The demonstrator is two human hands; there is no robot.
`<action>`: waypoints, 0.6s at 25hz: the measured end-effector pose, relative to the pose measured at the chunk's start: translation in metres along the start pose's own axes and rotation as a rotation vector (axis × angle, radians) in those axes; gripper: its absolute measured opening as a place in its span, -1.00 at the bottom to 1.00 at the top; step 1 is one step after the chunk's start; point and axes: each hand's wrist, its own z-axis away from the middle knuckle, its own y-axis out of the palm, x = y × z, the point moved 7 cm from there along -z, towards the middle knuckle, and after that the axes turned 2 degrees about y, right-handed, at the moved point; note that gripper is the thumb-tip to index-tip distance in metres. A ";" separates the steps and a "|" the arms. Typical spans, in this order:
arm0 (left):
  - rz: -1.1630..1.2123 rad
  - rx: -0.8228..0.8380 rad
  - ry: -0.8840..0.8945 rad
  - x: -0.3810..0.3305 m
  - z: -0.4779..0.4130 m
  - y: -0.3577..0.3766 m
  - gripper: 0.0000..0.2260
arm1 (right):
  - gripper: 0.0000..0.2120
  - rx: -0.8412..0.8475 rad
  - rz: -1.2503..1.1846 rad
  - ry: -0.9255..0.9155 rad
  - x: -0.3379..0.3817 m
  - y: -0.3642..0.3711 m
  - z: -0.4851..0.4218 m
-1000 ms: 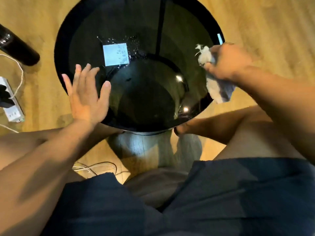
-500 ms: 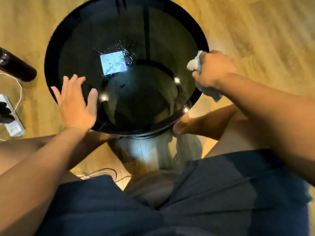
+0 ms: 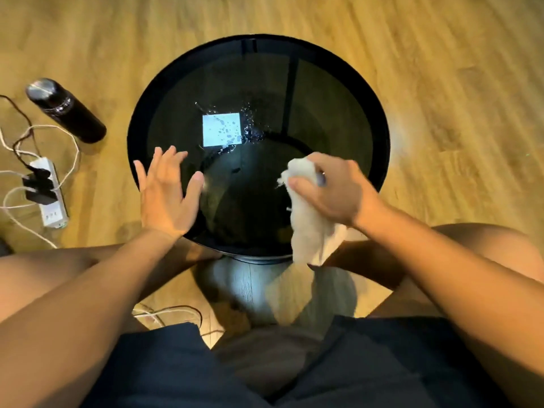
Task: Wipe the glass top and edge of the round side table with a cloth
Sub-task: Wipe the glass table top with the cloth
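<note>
- Right hand (image 3: 332,191) grips the white cloth (image 3: 312,228) over the round side table (image 3: 376,119), near its front rim.
- Left hand (image 3: 166,195) spread flat at the left rim.
- Far glass bare, droplets (image 3: 250,128) mid-top.

We see a black bottle (image 3: 65,109) lying on the wooden floor (image 3: 441,83). Just nearer us from the bottle sits a white power strip (image 3: 50,198) with black plugs (image 3: 36,187) in it, white cables (image 3: 17,219) looping around the strip.
</note>
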 end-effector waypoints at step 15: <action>0.215 -0.102 -0.026 0.006 0.003 -0.005 -0.56 | -0.58 -0.124 0.387 0.103 -0.038 -0.005 -0.070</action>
